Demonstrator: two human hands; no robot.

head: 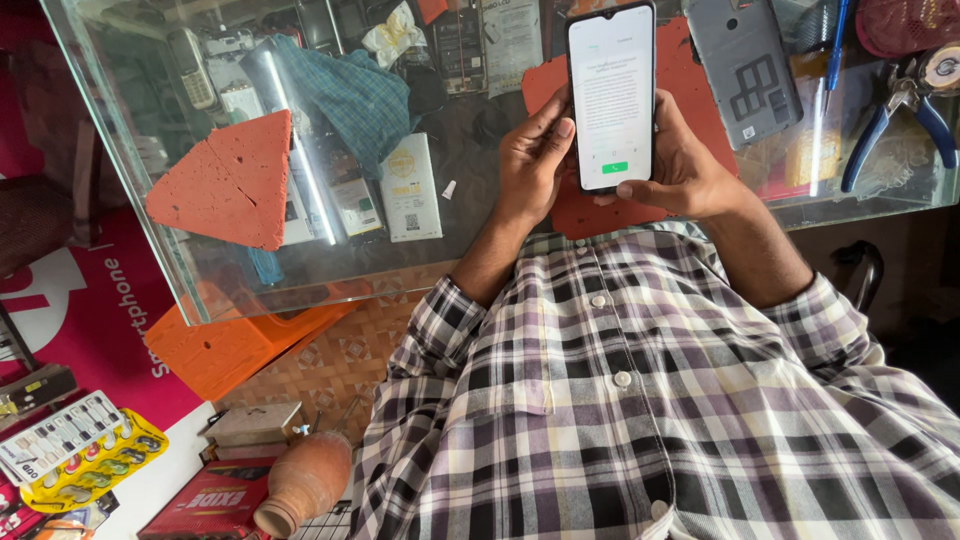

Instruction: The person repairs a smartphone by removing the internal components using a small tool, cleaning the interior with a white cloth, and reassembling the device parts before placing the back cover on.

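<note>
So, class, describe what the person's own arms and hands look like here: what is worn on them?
Both hands, the left hand and the right hand, are bare: no gloves, and no rings or watch that I can see. The forearms are uncovered. The sleeves belong to a checked shirt in white, black and purple, rolled back near the elbows, with white buttons down the shirt front.

Phone (611, 95) held between left hand (533, 160) and right hand (682, 165), above mat (690, 70) on glass counter (200, 290). Right of the grip, phone back cover (745, 65), then pliers (900, 120). Far left, triangular mat piece (230, 180).
</note>
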